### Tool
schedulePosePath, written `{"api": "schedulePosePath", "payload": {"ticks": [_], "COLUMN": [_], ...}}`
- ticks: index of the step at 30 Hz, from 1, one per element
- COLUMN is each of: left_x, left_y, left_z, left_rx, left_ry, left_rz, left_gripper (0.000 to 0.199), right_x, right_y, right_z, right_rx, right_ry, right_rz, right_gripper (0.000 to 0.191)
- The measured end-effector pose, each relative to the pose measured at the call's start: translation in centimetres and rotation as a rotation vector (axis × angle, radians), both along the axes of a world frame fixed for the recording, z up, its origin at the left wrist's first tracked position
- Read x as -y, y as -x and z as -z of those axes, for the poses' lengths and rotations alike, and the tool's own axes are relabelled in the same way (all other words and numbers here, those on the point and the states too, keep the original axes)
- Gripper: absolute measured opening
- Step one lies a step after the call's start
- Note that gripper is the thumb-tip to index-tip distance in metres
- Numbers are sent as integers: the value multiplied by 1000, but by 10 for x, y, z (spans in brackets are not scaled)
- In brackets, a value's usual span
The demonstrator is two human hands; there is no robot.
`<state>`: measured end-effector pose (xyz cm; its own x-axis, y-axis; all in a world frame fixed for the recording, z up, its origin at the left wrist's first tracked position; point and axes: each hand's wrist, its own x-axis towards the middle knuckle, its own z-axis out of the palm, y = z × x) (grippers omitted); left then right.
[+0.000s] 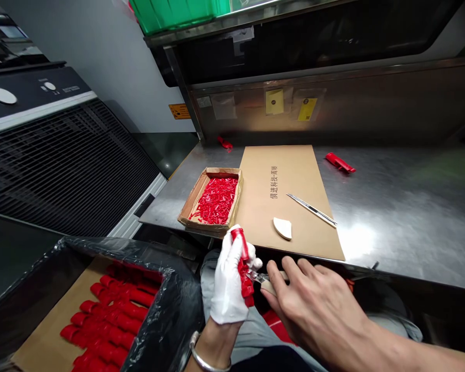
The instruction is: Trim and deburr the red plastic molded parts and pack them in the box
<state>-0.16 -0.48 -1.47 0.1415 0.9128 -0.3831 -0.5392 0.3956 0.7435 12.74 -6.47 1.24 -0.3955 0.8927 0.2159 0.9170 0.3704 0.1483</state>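
Observation:
My left hand, in a white glove, is wrapped round a red plastic part held upright above my lap. My bare right hand grips a tool with pale handles. The metal tip of the tool meets the side of the red part; its exact shape is hard to make out. Just beyond my hands, a cardboard sheet lies on the metal table, with a white wedge-shaped piece and a slim knife on it.
A shallow cardboard box of small red bits stands left of the sheet. Another red part lies right of it, red scraps behind. At lower left, a bin lined with black plastic holds several red parts. A green crate sits overhead.

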Motion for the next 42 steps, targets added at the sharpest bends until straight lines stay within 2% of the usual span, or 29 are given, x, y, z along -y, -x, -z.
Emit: {"api": "schedulePosePath", "payload": {"ticks": [5, 9, 13, 16, 19, 23, 25, 28, 31, 34, 38, 42], "left_x": [0, 1, 3, 3, 0, -6, -9, -11, -10, -8, -6, -12], "left_y": [2, 4, 3, 2, 0, 1, 5, 13, 17, 13, -3, -16], "left_z": [2, 0, 0, 1, 4, 9, 15, 26, 39, 48, 50, 45], "left_rx": [3, 18, 10, 7, 40, 153, 219, 313, 409, 456, 364, 164], "left_ry": [-7, 6, -13, -4, 48, 126, 212, 363, 451, 492, 486, 388], "left_rz": [-22, 20, 93, 104, 30, 35, 75, 169, 262, 301, 259, 182], "left_gripper": [22, 26, 28, 29, 29, 23, 19, 29, 37, 33, 16, 31], "right_x": [0, -7, -10, -5, -1, -2, -5, -6, -4, -7, -18, -38], "right_y": [2, -4, -9, -8, -5, -10, -23, -53, -90, -125, -158, -184], "right_z": [3, -6, -11, -6, 3, 6, 2, 1, 10, 25, 41, 45], "right_rx": [-2, -31, -11, 69, 115, -38, -134, -231, -284, -320, -356, -387], "right_ry": [11, 28, 27, 50, 33, 74, 156, 250, 274, 228, 168, 162], "right_rz": [1, -76, -94, -106, -78, -42, -15, 105, 248, 401, 623, 675], "right_gripper": [22, 20, 20, 20, 27, 15, 22, 26, 28, 35, 38, 37]}}
